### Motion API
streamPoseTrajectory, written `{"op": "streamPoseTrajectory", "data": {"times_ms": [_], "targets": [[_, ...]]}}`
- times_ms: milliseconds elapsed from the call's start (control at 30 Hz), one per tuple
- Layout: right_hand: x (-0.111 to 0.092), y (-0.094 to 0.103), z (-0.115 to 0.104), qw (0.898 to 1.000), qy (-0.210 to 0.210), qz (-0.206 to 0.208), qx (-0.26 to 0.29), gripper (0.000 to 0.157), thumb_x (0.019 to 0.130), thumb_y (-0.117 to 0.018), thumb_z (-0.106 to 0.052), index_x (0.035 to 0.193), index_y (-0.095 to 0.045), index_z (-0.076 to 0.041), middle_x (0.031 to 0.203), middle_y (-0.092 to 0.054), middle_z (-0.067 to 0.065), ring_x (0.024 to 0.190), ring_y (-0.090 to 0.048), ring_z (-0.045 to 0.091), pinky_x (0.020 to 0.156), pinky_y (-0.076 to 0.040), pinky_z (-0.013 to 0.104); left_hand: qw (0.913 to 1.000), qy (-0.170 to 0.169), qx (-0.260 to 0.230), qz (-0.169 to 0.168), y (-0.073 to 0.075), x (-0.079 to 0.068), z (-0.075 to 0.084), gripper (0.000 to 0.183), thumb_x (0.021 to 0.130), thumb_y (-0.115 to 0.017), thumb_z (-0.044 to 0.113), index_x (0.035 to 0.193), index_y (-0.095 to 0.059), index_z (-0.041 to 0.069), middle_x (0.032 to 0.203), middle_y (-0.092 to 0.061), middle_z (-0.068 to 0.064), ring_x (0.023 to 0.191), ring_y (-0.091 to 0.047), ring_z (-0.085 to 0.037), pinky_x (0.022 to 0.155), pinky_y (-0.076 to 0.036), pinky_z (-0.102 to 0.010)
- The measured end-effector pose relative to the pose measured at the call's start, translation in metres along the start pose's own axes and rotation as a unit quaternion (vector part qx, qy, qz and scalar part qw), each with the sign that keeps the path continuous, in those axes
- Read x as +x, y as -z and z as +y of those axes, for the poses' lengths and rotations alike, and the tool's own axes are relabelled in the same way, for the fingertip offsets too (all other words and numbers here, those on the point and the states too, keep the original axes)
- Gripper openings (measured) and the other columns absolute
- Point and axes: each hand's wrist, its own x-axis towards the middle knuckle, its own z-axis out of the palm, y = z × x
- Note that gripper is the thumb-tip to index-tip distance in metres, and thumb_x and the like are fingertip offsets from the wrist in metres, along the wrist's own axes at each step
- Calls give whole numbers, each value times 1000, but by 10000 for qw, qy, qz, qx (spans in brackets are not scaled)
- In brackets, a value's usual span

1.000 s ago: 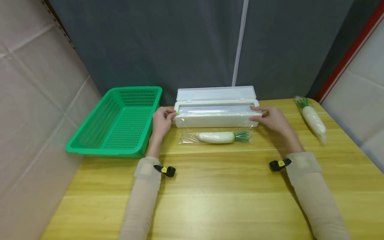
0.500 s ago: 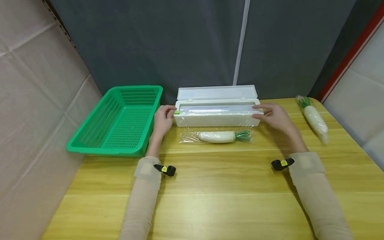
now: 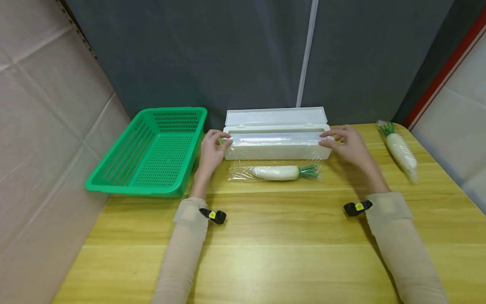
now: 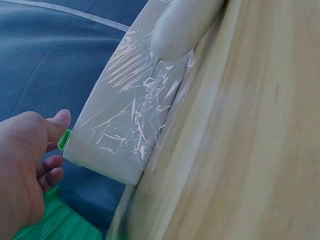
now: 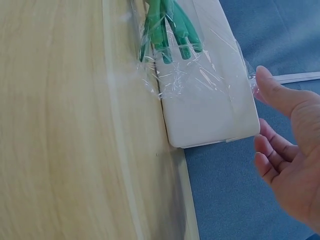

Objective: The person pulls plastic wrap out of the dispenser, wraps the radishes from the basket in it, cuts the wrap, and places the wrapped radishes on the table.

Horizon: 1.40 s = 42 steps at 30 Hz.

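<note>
A long white cling film dispenser [image 3: 277,153] stands at the table's back with its lid [image 3: 277,116] raised. Clear cling film drapes from its roll over the front. My left hand [image 3: 212,151] is at the left end, thumb and forefinger slightly apart at the film's edge; I cannot tell whether they pinch it. A green slider [image 4: 64,140] shows beside its thumb in the left wrist view. At the opposite end, my right hand [image 3: 347,145] pinches the film's corner, gathered at its thumb in the right wrist view. A white radish [image 3: 276,172] with green stems lies before the dispenser on clear film.
A green perforated basket [image 3: 174,192] stands to the left of the dispenser. Another radish [image 3: 401,152], wrapped in film, lies at the table's right side. Behind the table [image 3: 281,253] hangs a dark grey curtain [image 3: 190,50].
The green slider came into sight at the dispenser's left end as the left hand drew back, then the hand moved right over the film's edge. The right hand stays at its end.
</note>
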Motion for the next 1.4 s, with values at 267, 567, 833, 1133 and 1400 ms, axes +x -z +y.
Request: {"op": "streamPoseTrajectory", "data": {"times_ms": [267, 567, 833, 1133, 1400], "targets": [[2, -5, -4, 9998, 52, 114, -165, 24, 92, -77, -23, 109, -78, -7, 116, -65, 16, 90, -49, 25, 72, -36, 31, 9995, 47, 36, -299, -7, -1, 0, 20, 86, -81, 17, 101, -76, 5, 110, -60, -10, 96, -51, -28, 87, -41, -39], [3, -9, -3, 9996, 74, 130, -251, 16, 93, -76, -21, 102, -78, -7, 104, -71, 13, 84, -50, 21, 67, -36, 24, 9995, 109, 160, -268, -9, -3, 2, 19, 85, -81, 15, 100, -76, 5, 108, -59, -12, 99, -51, -29, 88, -42, -41], [4, -10, -2, 9992, 143, 270, -250, 9, 91, -77, -14, 95, -78, -6, 97, -69, 12, 80, -49, 18, 64, -36, 23, 9994, 106, 187, -276, -9, -3, 3, 19, 85, -81, 15, 100, -76, 4, 107, -59, -13, 99, -51, -30, 89, -42, -42], [2, -7, 1, 9993, 117, 252, -254, 7, 91, -76, -13, 94, -76, -7, 93, -67, 10, 77, -48, 18, 65, -36, 23, 9991, 126, 171, -363, -8, -3, 6, 19, 87, -80, 14, 102, -75, 4, 107, -58, -14, 100, -49, -29, 89, -42, -41], [2, -5, 1, 9998, -27, 142, -153, 6, 93, -74, -11, 95, -74, -5, 87, -60, 9, 76, -45, 20, 63, -33, 25, 9988, 187, 202, -409, -7, -3, 7, 18, 87, -80, 13, 102, -75, 3, 109, -57, -14, 101, -49, -31, 90, -43, -42]]}}
